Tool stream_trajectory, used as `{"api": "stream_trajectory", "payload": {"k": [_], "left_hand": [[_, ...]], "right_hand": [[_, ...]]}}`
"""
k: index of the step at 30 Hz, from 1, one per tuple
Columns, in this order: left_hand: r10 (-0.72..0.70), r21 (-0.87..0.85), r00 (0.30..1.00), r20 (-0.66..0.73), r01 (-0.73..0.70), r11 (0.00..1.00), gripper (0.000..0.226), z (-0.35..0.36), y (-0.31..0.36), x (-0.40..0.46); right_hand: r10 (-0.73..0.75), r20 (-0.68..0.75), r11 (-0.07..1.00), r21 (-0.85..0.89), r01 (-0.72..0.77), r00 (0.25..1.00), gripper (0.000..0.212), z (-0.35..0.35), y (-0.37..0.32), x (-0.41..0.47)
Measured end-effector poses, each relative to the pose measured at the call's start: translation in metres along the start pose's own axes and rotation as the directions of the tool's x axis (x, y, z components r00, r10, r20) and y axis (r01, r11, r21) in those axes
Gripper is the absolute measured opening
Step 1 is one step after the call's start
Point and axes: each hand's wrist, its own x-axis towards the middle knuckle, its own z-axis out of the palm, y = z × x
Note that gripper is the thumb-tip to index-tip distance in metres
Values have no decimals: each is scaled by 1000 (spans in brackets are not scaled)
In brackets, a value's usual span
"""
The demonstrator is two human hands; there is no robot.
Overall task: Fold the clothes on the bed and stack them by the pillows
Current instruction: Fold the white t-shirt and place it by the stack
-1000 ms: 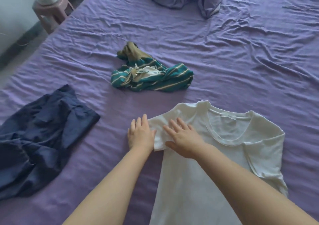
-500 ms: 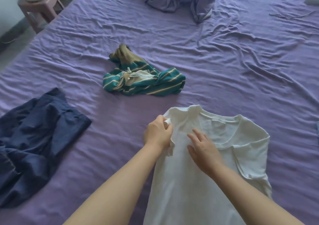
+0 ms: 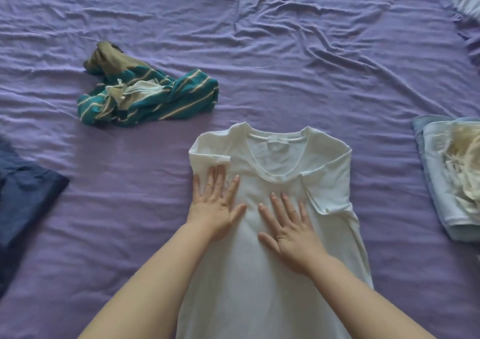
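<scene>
My left hand (image 3: 217,210) and right hand (image 3: 288,225) lie flat, fingers spread, pressing on the white T-shirt (image 3: 275,273) on the bed (image 3: 311,65); neither grips anything.

White T-shirt (image 3: 272,273), purple sheet (image 3: 311,65)

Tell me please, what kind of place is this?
Most likely a bedroom at home. A wrinkled purple bed sheet fills the view, loose clothes lie on it, such as a striped green garment and a white T-shirt, and folded laundry waits at the right.
</scene>
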Motion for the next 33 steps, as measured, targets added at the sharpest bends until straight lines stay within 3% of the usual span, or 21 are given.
{"api": "stream_trajectory", "payload": {"k": [5, 8, 12, 14, 18, 22, 26, 29, 31, 33], "left_hand": [[-37, 49, 999, -27, 39, 998, 70, -6, 23, -29], [97, 77, 995, 30, -99, 992, 68, 1, 52, -80], [287, 19, 953, 92, -290, 957, 79, 16, 83, -165], [286, 4, 957, 47, -287, 958, 80, 26, 91, -205], [249, 29, 968, -38, -248, 968, 54, 47, 100, -265], [246, -15, 967, 65, -246, 969, 70, 48, 119, -299], [293, -59, 952, 85, -288, 956, 60, 51, 133, -321], [265, -19, 959, 99, -265, 964, 61, 54, 136, -323], [247, 18, 967, 56, -248, 968, 56, 55, 137, -320], [287, 60, 956, -51, -284, 957, 32, 57, 137, -318]], "right_hand": [[57, 71, 997, 51, -61, 996, 65, -3, -11, -19], [33, 118, 995, 90, -43, 993, 66, 2, -24, -58], [-57, 16, 998, 16, 57, 998, 70, 14, -37, -127], [-89, -28, 996, 22, 90, 996, 71, 25, -43, -159], [-119, 9, 992, 35, 119, 993, 73, 43, -51, -212], [-162, 15, 984, 75, 160, 987, 73, 51, -60, -253], [-157, 20, 973, 177, 151, 987, 65, 59, -61, -281], [-133, -65, 970, 196, 144, 989, 50, 68, -54, -289], [-132, -165, 961, 219, 166, 977, 34, 76, -50, -291], [-141, -245, 955, 222, 197, 959, 27, 82, -46, -293]]}}
